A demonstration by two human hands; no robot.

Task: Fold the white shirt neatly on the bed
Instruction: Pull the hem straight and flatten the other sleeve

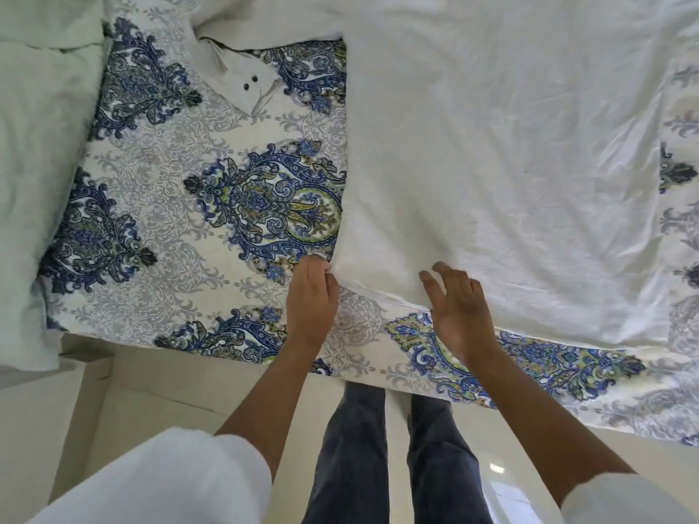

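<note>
white shirt (491, 164) lies spread flat on the bed (170, 236) (blue paisley sheet), taking up the right and far side; left edge is a straight line running near-to-far; hem (382, 296) sits nearest the person, just inside the bed's near edge

left hand (312, 293): fingers curled, pinching the near-left hem corner; right hand (457, 308): fingers straight and spread at the hem, gripping nothing; can't tell if it presses the cloth or hovers just over it

looks like the side fold is being set up; to do it well: pin the hem flat with the right hand, carry the pinched corner rightwards keeping it level with the hem, crease parallel to the left edge, smooth out the wrinkles first

orientation: long axis near-to-far, hem towards the person, collar end presumably far, out of view; one sleeve trails far-left, its cuff (247, 85) with two dark buttons lying on the sheet

rumpled pale bedding (34, 145) at far left, well apart from the shirt
</note>
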